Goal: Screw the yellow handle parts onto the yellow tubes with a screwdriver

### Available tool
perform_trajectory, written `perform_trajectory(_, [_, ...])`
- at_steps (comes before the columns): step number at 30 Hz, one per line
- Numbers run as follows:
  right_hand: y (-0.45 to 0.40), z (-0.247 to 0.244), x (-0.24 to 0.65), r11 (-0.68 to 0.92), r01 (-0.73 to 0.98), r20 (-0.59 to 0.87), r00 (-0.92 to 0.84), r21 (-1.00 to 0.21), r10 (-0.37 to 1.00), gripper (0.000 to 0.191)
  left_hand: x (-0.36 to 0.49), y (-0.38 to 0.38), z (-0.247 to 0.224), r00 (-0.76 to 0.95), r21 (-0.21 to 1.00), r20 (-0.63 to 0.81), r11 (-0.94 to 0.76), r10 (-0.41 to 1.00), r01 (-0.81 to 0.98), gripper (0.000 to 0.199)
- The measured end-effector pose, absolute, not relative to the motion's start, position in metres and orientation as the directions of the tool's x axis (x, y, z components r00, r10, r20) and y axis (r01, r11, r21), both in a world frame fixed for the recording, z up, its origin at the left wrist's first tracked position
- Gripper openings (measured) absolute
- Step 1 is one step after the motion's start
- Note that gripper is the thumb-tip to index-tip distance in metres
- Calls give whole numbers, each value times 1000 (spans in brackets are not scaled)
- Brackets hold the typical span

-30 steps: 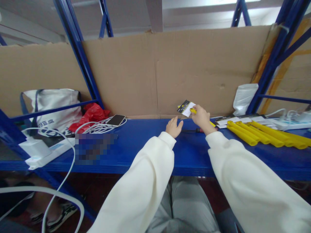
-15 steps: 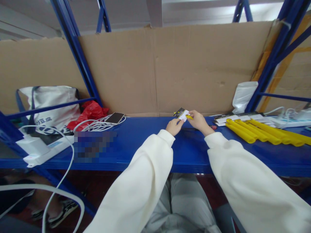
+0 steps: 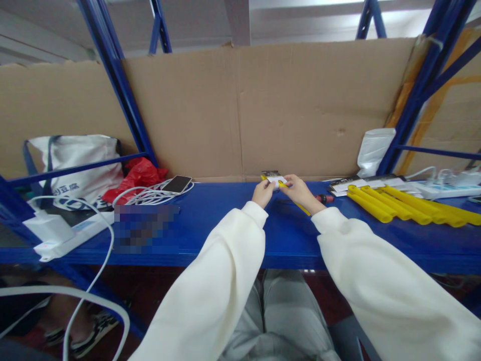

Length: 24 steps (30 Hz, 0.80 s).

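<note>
Over blue shelf (image 3: 218,225) | hands (image 3: 263,193) (image 3: 298,192) | pinching printed card (image 3: 276,179), yellow strip (image 3: 302,208)

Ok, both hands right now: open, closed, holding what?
Left hand: closed, pinching the black-and-white card.
Right hand: closed, holding a slim yellow piece.

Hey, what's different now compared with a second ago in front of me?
Your left hand, free of the card before, now grips it. The card has come left and a little nearer you, and your right hand has moved the same way, still holding the yellow strip. The yellow tubes, phone and bag stayed put.
</note>
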State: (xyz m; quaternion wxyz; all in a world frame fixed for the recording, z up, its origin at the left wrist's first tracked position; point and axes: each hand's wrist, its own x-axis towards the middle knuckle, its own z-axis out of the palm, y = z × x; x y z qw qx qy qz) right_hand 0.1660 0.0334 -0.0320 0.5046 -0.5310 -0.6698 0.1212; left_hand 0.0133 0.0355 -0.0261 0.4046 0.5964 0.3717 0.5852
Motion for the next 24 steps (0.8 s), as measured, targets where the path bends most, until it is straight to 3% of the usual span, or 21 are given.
perform_trajectory(5, [30, -30, 160, 393, 469, 486, 91, -791, 869, 47, 12, 39, -25, 3, 922, 375, -373, 927, -106, 20])
perform_trajectory(14, [12, -17, 148, 261, 108, 275, 138, -959, 952, 82, 14, 38, -25, -38, 923, 292, -292, 956, -249, 19])
perform_trajectory(16, [9, -15, 148, 226, 64, 233, 135, -972, 963, 75, 14, 36, -23, -67, 925, 269, -277, 961, -261, 18])
perform_trajectory(21, [2, -8, 148, 132, 53, 135, 59, -990, 989, 25, 12, 31, -18, -159, 931, 211, -248, 965, -268, 18])
perform_trajectory(24, [0, -6, 149, 100, 31, 103, 96, -994, 990, 14, 10, 29, -16, -203, 933, 202, -251, 958, -259, 19])
